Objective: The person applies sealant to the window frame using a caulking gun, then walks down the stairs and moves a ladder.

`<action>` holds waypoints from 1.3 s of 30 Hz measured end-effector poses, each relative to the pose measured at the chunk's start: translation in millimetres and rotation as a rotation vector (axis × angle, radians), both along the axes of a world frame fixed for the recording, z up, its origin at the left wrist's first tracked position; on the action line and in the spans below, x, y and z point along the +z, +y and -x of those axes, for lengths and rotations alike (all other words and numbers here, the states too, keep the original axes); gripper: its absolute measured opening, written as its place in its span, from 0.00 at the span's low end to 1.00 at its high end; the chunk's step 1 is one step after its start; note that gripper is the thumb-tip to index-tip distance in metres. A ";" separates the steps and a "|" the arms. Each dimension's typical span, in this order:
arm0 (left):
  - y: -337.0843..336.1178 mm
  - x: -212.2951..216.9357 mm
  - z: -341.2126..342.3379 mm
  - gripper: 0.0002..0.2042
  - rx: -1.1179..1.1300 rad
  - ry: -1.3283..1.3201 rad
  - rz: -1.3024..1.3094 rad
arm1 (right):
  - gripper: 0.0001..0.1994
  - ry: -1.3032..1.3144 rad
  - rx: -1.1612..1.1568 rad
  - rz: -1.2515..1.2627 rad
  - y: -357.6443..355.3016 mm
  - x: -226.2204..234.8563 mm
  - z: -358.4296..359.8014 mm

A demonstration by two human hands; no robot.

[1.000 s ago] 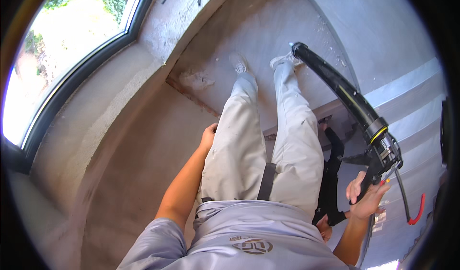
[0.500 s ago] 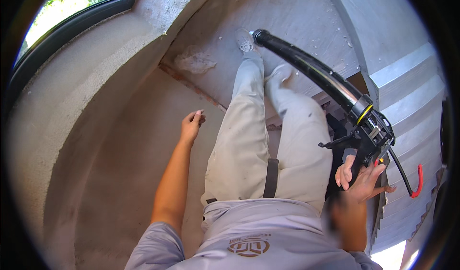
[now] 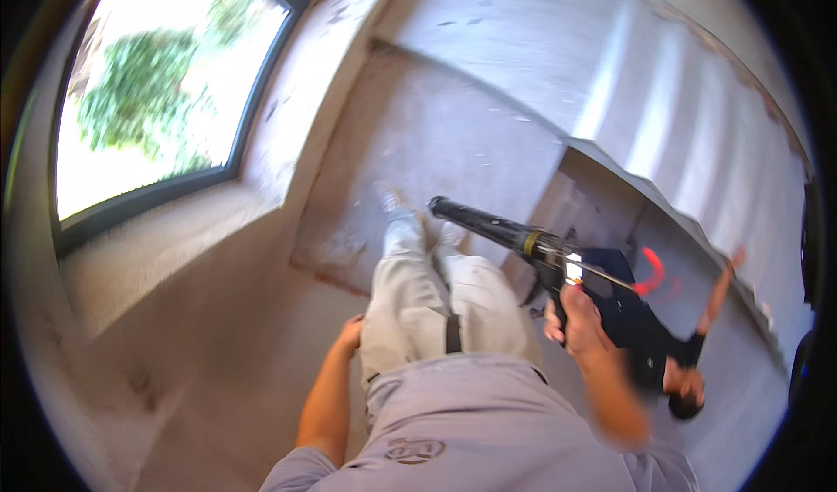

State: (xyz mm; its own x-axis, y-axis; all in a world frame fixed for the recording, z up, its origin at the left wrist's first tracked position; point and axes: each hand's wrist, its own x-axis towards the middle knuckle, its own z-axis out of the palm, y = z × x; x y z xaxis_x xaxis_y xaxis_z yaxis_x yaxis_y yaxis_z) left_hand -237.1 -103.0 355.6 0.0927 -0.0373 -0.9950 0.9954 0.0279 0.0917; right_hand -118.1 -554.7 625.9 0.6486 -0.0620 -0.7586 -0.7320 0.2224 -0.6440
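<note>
caulking gun (image 3: 485, 224) in the right hand (image 3: 581, 323)
right fingers curled round its rear, long axis running forward-left; left hand (image 3: 351, 331) by the thigh (image 3: 399, 313), hold unclear.

Room opens between the left hand (image 3: 351, 332) and the window sill (image 3: 174, 243) at frame left; the black dispensing gun (image 3: 491, 224) juts across mid-frame from the right hand (image 3: 576, 324), with a co-worker (image 3: 641, 333) blocking right of centre.
</note>
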 end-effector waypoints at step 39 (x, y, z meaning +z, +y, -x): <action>-314.0 194.8 -234.7 0.17 -1.980 -1.039 0.271 | 0.42 0.619 -1.467 0.283 208.6 -159.5 430.8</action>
